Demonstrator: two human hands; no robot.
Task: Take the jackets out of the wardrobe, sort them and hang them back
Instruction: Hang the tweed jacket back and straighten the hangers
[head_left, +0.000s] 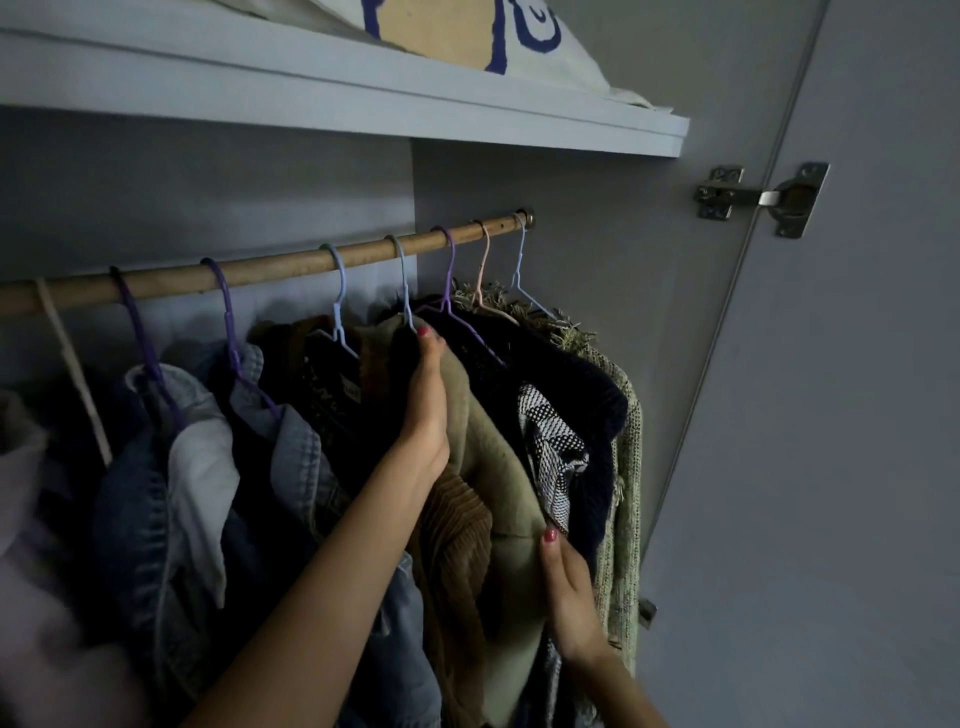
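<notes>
Since the left hand (427, 410) grips the olive jacket (488, 467) at its shoulder and the right hand (569, 597) pinches its front edge, it looks soft and bulky — better lifted by the hanger (404, 291).

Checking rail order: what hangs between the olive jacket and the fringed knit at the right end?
In the head view, a dark navy garment and a black-and-white woven one hang between the olive jacket and the fringed knit.

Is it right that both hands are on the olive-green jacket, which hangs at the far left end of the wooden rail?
Not quite. In the head view the left hand and right hand are both on the olive-green jacket, but it hangs toward the right end of the wooden rail, among the last few hangers, not at the far left.
</notes>
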